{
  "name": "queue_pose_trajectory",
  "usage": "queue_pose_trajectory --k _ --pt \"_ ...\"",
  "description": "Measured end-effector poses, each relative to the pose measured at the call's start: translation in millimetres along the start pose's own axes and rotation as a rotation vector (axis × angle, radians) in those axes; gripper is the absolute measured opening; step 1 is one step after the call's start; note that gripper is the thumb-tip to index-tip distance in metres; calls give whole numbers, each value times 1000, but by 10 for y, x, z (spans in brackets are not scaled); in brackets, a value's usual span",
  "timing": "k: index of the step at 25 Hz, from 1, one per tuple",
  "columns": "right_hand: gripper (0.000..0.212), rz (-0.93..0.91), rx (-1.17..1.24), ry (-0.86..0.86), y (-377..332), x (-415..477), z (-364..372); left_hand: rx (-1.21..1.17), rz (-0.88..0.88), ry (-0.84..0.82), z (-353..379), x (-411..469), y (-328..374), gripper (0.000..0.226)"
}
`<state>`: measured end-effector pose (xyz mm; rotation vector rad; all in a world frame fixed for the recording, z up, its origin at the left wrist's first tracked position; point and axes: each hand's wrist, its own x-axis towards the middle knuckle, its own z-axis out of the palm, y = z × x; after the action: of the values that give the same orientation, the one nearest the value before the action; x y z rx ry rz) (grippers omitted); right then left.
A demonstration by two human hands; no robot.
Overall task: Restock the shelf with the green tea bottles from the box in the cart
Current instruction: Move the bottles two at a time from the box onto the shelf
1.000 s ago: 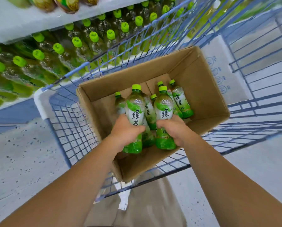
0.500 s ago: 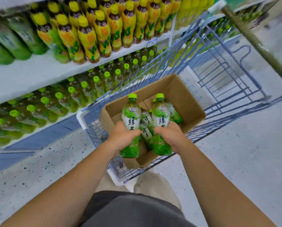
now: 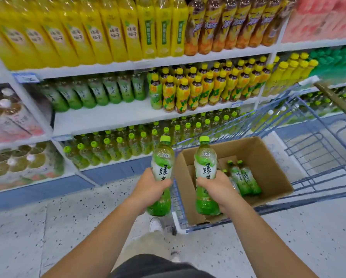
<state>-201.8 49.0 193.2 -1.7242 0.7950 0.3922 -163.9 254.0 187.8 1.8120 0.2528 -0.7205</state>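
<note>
Near cart (image 3: 180, 225), left grip (image 3: 150, 189) holds one bottle (image 3: 161, 167), right grip (image 3: 216, 187) another bottle (image 3: 205, 165)

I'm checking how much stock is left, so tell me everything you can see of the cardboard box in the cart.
The cardboard box sits in the blue wire cart, top open. It is plain brown, with its bottom flaps showing. At least three green tea bottles lie inside, toward its right side.

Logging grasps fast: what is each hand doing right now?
Left hand: grips a green tea bottle.
Right hand: grips another green tea bottle.
</note>
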Motion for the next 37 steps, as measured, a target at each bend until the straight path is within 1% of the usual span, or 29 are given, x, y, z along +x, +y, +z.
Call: queue_pose_trajectory --k 3,6,7,12,15,19,25,30,33,37 --pt "24 -54 -44 -87 -122 -103 356 -54 -4 104 -373 -220 -143 33" --pt "38 -87 -85 -125 -296 -190 763 -117 16 203 -758 -400 -216 34" --pt "38 -111 -107 -136 -382 -209 914 -147 19 239 -909 -444 -243 34" --pt "28 -164 -133 -173 -815 -279 1698 -234 45 397 -1759 -530 -354 31" --pt "26 -196 -133 -186 -1035 -297 2253 -228 68 418 -2334 -463 -447 33" --pt "20 -212 -131 -170 -1352 -268 3070 -185 115 436 -3127 -276 -524 32" --pt "28 -160 -57 -129 -1749 -72 4131 -72 92 432 -4184 102 -613 35" --pt "31 -182 -36 -139 -2048 358 4628 -56 115 457 -4625 669 -675 42" --pt "30 -207 -75 -117 -2131 769 4824 -24 135 488 -4701 1106 -742 46" --pt "24 -265 -156 -120 -2119 1343 4964 53 162 504 -4721 1690 -877 44"
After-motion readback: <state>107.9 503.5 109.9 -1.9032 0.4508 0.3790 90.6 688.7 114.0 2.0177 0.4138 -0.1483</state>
